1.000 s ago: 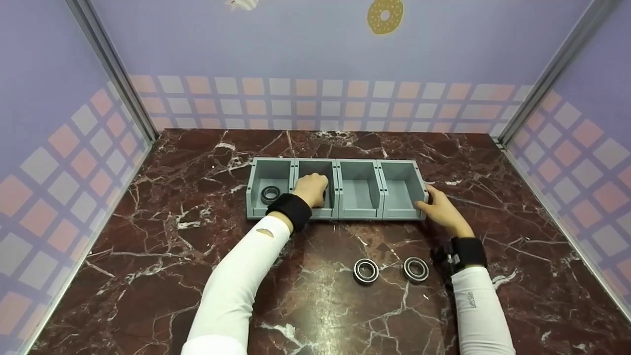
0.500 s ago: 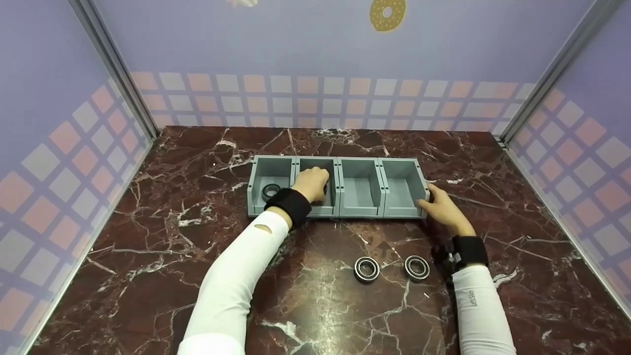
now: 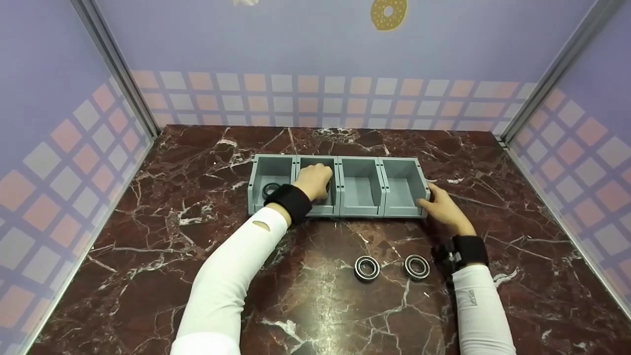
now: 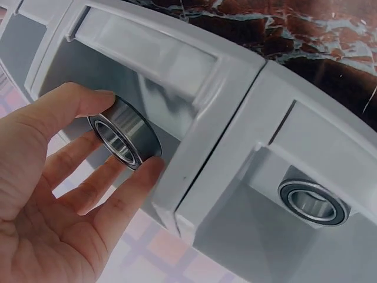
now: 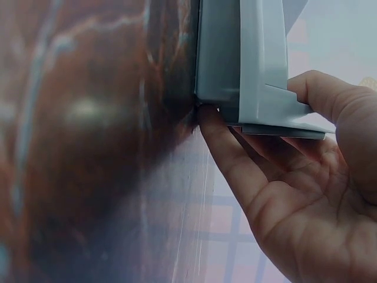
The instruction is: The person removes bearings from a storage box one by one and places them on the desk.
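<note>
My left hand [image 3: 314, 181] is inside the second compartment from the left of a grey row of bins [image 3: 361, 212]. In the left wrist view its thumb and fingers pinch a metal ball bearing [image 4: 136, 131] by the outer rim. Another bearing [image 4: 313, 202] lies in the leftmost compartment, partly covered by the left wrist in the head view. At the right end of the bins, my right hand [image 3: 445, 209] grips the end wall, thumb over the rim and fingers against the outside. Two more bearings, one [image 3: 367, 268] left of the other [image 3: 416, 267], lie on the table in front.
The bins stand on a dark red marbled table [image 3: 197, 266]. Patterned lilac wall panels [image 3: 315, 49] enclose the back and both sides, with grey metal posts at the corners. The two right compartments show bare floors.
My left hand has shifted slightly away from me and to the right within the second compartment. The right hand keeps its grip on the bin's end, and the table bearings stay put.
</note>
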Available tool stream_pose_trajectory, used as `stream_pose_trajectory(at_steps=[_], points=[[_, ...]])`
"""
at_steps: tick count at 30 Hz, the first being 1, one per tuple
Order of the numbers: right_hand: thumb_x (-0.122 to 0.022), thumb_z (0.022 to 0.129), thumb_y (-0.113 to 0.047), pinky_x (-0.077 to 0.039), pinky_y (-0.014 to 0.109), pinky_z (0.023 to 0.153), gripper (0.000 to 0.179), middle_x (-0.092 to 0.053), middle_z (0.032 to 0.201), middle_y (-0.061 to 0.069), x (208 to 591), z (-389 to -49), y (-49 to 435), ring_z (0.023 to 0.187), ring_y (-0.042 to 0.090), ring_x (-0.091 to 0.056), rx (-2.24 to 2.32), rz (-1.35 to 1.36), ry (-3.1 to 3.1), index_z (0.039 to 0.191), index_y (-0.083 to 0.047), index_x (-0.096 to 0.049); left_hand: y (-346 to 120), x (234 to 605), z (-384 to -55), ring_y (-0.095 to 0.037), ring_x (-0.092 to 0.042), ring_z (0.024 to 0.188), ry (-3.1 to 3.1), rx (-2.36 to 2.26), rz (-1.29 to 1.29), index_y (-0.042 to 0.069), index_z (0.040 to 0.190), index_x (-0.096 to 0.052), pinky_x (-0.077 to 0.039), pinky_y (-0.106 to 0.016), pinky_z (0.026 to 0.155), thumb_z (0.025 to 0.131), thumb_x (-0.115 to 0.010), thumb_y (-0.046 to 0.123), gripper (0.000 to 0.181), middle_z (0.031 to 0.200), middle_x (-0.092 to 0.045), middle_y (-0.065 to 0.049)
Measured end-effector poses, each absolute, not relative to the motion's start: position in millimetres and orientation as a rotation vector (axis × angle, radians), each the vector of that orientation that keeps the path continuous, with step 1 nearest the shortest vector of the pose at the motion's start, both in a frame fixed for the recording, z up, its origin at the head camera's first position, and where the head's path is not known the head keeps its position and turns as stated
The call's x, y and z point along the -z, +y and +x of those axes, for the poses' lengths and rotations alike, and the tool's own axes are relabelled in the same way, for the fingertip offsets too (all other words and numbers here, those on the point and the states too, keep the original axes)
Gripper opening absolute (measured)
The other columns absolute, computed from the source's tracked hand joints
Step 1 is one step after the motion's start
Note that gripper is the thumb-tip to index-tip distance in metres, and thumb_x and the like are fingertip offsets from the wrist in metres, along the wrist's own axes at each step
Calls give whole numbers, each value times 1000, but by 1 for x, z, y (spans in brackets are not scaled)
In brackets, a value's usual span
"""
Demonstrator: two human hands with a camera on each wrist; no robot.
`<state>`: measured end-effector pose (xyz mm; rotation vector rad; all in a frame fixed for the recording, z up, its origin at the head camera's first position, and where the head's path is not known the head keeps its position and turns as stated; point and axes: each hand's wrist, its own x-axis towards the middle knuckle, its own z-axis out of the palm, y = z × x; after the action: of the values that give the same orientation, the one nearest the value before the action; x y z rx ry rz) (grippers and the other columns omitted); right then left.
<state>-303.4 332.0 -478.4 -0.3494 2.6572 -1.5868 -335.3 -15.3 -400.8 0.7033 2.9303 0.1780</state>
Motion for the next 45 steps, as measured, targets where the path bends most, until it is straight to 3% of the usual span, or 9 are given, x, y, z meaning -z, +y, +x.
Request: stream_pose_trajectory(at_steps=[9, 17, 27, 31, 38, 45], points=[[-54, 97, 9, -47, 18, 79, 51, -56, 130, 38, 476, -303, 331, 104, 24, -60, 1541, -348, 2667, 146, 19, -40, -17, 389, -335, -35, -68, 102, 2932, -185, 729, 1, 100, -75, -55, -46, 88, 88, -80, 8, 15, 108, -72, -17], [-53, 96, 8, -47, 17, 82, 52, -56, 130, 37, 478, -306, 332, 109, 29, -58, 1594, -383, 2650, 145, 19, -41, -20, 376, -336, -30, -65, 89, 2924, -181, 742, 4, 87, -68, -51, -41, 78, 86, -74, -1, 7, 101, -73, -14], [-52, 96, 9, -45, 17, 86, 52, -55, 132, 36, 478, -305, 332, 114, 33, -56, 1614, -356, 2617, 146, 18, -40, -20, 364, -332, -34, -68, 103, 2903, -204, 743, 0, 105, -75, -56, -44, 86, 87, -80, 5, 19, 110, -70, -17], [-53, 97, 10, -45, 17, 85, 52, -55, 132, 37, 477, -304, 333, 112, 32, -57, 1587, -361, 2635, 146, 19, -39, -21, 361, -329, -34, -68, 103, 2908, -196, 760, 1, 102, -75, -55, -45, 87, 86, -80, 5, 17, 109, -71, -16], [-53, 97, 10, -48, 17, 80, 51, -57, 127, 37, 476, -304, 333, 97, 13, -59, 1597, -342, 2626, 145, 18, -40, -22, 355, -320, -31, -67, 97, 2895, -176, 778, 5, 89, -70, -53, -43, 85, 88, -80, 7, 10, 101, -72, -13], [-53, 96, 11, -48, 18, 82, 51, -57, 127, 37, 479, -304, 333, 102, 21, -60, 1606, -356, 2632, 145, 19, -41, -28, 353, -309, -29, -65, 92, 2864, -203, 781, 2, 98, -73, -50, -41, 80, 89, -78, 6, 11, 101, -69, -14]])
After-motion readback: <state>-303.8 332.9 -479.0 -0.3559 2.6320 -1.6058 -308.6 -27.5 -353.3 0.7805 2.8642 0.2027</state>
